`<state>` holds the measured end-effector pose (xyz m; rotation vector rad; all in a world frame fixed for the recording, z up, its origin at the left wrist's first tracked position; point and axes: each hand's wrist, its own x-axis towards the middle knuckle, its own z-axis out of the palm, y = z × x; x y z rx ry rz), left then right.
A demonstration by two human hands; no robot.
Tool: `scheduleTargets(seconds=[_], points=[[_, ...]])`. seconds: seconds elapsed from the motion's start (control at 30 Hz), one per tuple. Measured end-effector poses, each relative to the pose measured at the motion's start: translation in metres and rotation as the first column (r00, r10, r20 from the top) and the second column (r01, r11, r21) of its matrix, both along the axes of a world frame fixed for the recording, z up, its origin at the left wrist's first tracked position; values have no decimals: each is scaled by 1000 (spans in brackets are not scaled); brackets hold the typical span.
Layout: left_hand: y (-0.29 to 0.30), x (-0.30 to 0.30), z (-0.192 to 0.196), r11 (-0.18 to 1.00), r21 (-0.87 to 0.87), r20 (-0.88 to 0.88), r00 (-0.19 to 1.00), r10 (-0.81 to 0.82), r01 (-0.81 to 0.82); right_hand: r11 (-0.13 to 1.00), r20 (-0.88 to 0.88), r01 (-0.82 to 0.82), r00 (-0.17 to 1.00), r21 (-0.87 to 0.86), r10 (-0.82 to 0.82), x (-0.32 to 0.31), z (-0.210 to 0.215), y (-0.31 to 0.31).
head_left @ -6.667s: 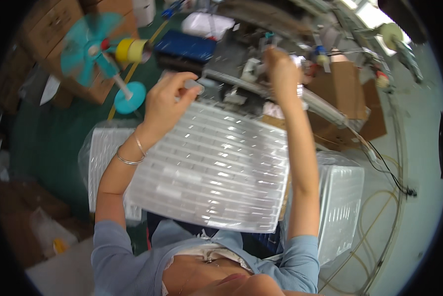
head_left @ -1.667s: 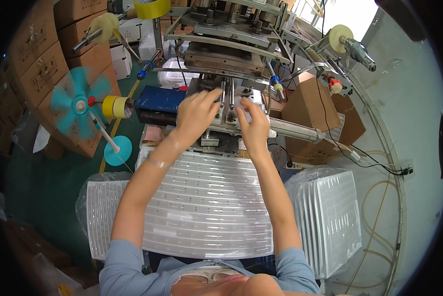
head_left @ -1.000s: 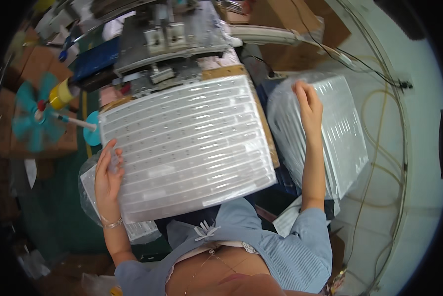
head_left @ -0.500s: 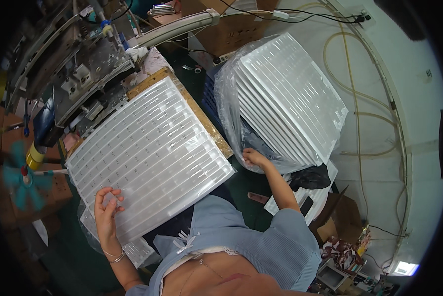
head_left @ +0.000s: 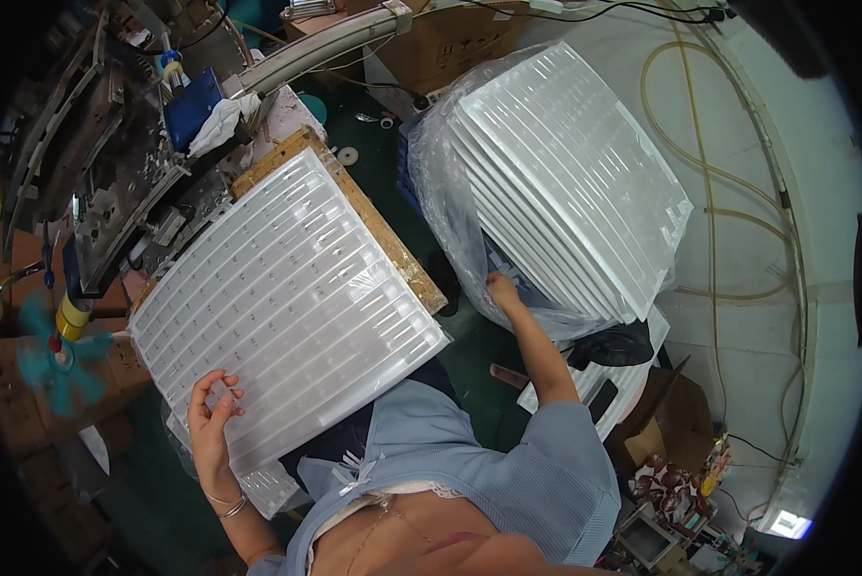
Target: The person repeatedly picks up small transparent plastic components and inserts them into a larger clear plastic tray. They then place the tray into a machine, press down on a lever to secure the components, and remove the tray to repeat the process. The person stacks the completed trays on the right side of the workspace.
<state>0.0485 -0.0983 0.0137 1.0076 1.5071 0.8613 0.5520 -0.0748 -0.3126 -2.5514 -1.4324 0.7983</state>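
In the head view, a white tray [head_left: 287,307] is laid before the body, partly on a wooden board [head_left: 392,245]. The left hand [head_left: 210,413] is held at its left edge, fingers half curled; whether something clear is gripped cannot be told. The right hand [head_left: 502,291] is placed at the loose plastic bag [head_left: 435,168], just beside the stack of trays [head_left: 580,173]; its fingers look bent, but a grip cannot be confirmed. Probably the film should be kept off the fingers, and the stack should not be pushed.
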Motion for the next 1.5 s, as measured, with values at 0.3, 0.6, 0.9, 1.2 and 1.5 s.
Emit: scheduleTargets(seconds=[0.3,0.6,0.9,1.2,1.5], points=[[-3,0,-4,1000,-28,-12,1000,-14,14,896,454,-409,774,-172,441,-6,0,45],[-16,-7,-7,999,-41,-19,1000,21,-21,868,557,-322,670,-377,490,-13,-17,38],[-14,-4,-9,999,-31,-18,1000,9,-10,713,478,-353,555,-606,681,-10,1,28],[-15,0,-11,999,-48,-31,999,25,-26,714,497,-389,525,-582,691,-4,-21,41],[-15,5,-17,999,-49,-47,999,8,-10,683,503,-392,471,-617,725,-14,-10,29]])
